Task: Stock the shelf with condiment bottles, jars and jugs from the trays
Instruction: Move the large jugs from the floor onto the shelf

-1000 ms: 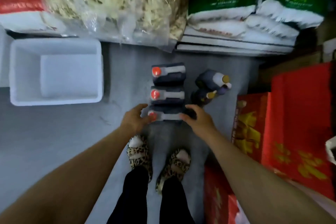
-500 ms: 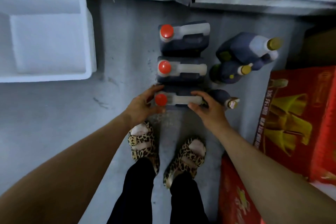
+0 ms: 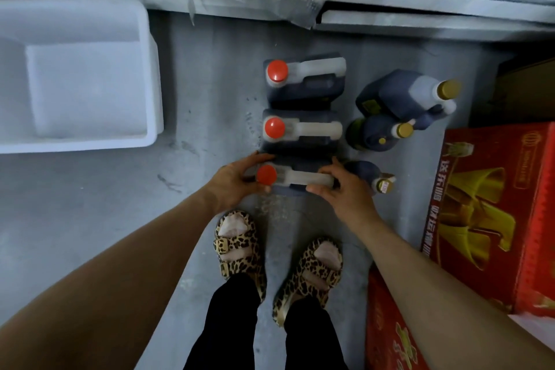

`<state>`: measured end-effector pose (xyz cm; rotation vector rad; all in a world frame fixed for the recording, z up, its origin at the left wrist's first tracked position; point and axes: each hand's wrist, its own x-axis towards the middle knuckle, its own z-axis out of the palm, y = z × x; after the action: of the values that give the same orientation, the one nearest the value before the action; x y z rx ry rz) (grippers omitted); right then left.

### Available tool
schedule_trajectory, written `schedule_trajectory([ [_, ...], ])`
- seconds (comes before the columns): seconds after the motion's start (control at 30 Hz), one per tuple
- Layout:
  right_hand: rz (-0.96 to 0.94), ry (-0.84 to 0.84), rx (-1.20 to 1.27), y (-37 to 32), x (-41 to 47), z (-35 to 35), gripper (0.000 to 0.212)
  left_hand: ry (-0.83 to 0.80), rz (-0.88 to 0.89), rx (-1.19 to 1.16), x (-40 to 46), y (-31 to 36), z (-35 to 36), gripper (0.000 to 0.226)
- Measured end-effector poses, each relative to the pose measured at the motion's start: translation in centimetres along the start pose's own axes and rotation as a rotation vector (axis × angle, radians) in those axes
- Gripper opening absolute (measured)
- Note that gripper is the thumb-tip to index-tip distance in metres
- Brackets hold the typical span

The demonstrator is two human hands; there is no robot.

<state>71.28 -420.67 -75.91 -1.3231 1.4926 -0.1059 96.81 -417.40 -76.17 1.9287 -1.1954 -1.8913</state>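
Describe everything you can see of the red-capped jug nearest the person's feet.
The nearest jug is dark, seemingly plastic, with a round red cap and a pale handle along its top. It stands upright on the grey floor, closest of three in a row. The left hand grips its cap end; the right hand curls round the handle.

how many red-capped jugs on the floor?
3, in one column: far jug, middle jug, and near jug, gripped by the left hand and right hand. None looks hidden.

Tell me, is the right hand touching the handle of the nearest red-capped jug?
Touching. The head view shows the right hand with fingers curled over the pale handle of the nearest jug.
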Motion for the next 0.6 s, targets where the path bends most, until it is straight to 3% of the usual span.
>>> schedule_trajectory([
  [0.27,-0.012,0.001,-0.192,-4.5,-4.4,-2.9,0.057,-0.184,-0.051,0.127,-2.9,5.1,-3.3,0.058],
  [0.4,-0.017,0.040,-0.247,-8.9,-8.4,-6.2,0.045,-0.185,-0.031,0.081,-7.1,10.5,-4.2,0.049],
  [0.6,-0.026,0.100,-0.242,-17.6,-14.2,-13.0,0.043,-0.181,0.036,0.181,-13.3,20.9,-7.6,0.060],
])
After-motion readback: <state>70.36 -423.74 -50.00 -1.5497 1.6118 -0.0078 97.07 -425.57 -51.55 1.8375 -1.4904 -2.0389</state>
